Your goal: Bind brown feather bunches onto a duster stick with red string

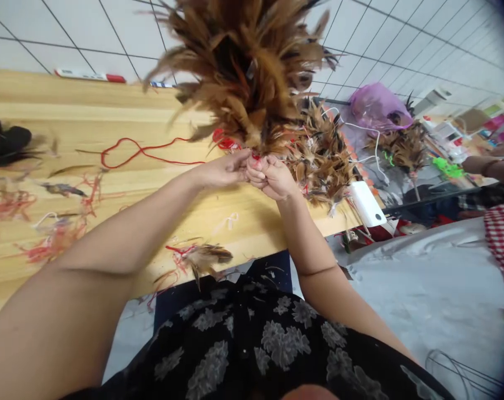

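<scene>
A big bundle of brown feathers (252, 72) stands fanned out above my hands, somewhat blurred. My right hand (275, 179) is closed around its narrow base, where a bit of red binding shows. From the other side my left hand (228, 169) meets it, fingers bent against the base; their exact grip is partly hidden. Behind my left wrist lies a red cord (141, 149), looped across the wooden table (122, 116). Just right of my right hand is a pile of brown feathers (318, 161) with red ties.
Loose feathers (204, 258) lie at the near edge, red string scraps (51, 239) at left. A marker (89, 75) rests along the tiled wall. At right are a white power bank (366, 204), a white cable (377, 144), a purple bag (379, 105) and another person's arm (491, 166).
</scene>
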The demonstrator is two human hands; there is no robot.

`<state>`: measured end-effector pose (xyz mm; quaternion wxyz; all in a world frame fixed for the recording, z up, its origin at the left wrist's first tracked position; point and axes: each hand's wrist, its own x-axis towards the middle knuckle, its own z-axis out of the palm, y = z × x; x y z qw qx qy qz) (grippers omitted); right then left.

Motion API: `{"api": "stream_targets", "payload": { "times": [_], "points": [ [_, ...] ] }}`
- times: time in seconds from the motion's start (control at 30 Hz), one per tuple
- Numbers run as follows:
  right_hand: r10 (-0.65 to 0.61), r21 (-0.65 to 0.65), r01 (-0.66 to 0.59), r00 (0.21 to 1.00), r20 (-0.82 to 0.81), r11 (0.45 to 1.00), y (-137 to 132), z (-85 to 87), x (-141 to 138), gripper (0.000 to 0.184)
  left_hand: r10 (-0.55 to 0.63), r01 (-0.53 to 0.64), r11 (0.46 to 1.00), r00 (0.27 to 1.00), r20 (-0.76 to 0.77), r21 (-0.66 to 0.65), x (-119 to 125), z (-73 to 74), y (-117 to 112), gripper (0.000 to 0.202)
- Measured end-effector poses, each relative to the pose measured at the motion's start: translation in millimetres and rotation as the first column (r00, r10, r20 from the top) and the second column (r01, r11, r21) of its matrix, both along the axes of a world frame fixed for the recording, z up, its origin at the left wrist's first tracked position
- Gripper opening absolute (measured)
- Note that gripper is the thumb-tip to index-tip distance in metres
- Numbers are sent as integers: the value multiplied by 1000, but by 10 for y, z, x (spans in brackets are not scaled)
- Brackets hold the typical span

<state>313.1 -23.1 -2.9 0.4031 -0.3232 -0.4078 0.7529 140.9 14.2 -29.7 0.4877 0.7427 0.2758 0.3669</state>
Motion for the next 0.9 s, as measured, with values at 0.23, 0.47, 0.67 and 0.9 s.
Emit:
{"api": "stream_targets", "payload": {
  "times": [0.23, 0.47, 0.67, 0.9],
  "points": [
    [0, -104, -3, 1000, -23, 995, -17, 90, 43, 46, -161, 148, 976, 984, -74, -161, -160, 28, 48, 55],
    [-225, -167, 218, 974, -27, 962, 61, 144, 88, 34, 114, -109, 992, 990, 84, -64, -168, 57, 17, 56],
    [-204, -200, 180, 973, -104, 963, 48, 177, 105, 34, 288, -257, 955, 924, 251, -148, -35, 6, 66, 23],
    [237, -114, -247, 967, -98, 962, -78, 67, -4, 38, -6, 80, 943, 975, 222, -324, 180, -11, -23, 14]
  ]
}}
